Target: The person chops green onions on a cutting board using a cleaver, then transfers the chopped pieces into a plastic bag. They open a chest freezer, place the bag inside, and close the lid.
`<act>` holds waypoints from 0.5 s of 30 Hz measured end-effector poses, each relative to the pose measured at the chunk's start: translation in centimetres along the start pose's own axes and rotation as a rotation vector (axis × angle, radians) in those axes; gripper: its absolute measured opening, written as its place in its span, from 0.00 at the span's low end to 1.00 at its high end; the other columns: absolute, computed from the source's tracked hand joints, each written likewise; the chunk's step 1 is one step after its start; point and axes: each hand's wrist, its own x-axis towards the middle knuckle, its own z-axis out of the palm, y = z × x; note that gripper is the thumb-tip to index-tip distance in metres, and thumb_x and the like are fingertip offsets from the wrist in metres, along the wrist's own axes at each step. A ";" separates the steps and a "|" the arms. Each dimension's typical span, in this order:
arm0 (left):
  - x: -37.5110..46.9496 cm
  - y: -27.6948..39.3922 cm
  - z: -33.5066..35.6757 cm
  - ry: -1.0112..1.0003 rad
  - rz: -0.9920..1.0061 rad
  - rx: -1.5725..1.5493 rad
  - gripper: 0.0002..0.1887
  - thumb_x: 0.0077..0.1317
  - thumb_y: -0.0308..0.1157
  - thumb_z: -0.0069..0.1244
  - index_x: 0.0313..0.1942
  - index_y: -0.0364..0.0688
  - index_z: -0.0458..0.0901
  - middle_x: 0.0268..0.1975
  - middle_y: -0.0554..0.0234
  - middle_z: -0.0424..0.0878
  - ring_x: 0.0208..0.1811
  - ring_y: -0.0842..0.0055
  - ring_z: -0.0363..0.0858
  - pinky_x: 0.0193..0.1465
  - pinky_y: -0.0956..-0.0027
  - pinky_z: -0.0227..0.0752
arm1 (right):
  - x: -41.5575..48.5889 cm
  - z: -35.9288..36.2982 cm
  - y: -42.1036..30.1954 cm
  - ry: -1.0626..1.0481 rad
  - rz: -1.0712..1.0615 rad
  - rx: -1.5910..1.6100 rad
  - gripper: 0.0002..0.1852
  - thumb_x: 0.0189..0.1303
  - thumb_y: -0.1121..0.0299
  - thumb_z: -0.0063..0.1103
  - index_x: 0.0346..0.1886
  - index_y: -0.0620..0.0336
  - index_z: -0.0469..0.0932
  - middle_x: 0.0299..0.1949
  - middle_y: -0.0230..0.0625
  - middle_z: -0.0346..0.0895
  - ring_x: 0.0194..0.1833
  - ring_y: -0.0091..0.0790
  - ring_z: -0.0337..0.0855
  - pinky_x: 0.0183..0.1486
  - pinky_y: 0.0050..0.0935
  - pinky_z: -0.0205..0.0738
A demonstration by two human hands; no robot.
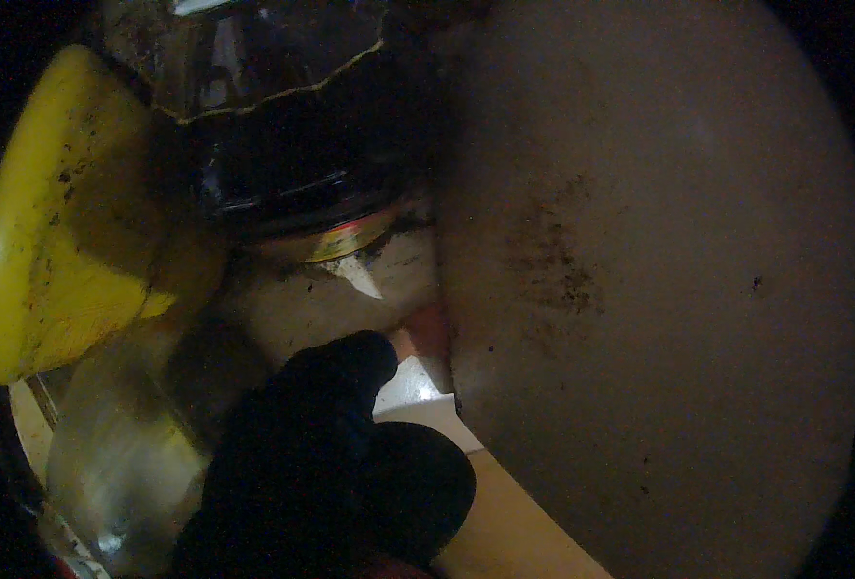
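Observation:
My left hand [304, 463], in a dark glove or deep shadow, reaches up from the lower edge. Its shape is almost black, so individual fingers and anything in the grip are hidden. Just beyond the fingertips lies a pale, stained surface [290, 311]. Above it stands a glossy jar or bottle [290, 159] with dark contents and a yellow-and-red band near its base. Left of the hand is a cloudy, clear plastic container [123, 463], close to the wrist. A yellow plastic object [29, 239], speckled with dirt, sits above that container. My right hand is out of view.
A large pale panel [659, 289] with brown smudges fills the right side, close to the camera. Below its slanted edge show a bright white surface [413, 387] and a tan surface [514, 514]. The upper area is very dark.

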 end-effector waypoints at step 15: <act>5.0 5.2 -0.7 0.037 0.122 0.546 0.32 0.73 0.41 0.51 0.73 0.37 0.65 0.76 0.47 0.64 0.76 0.55 0.63 0.78 0.57 0.57 | 0.0 -0.4 -0.1 -0.036 0.015 -0.092 0.29 0.69 0.54 0.54 0.66 0.65 0.72 0.58 0.53 0.77 0.57 0.56 0.78 0.61 0.52 0.72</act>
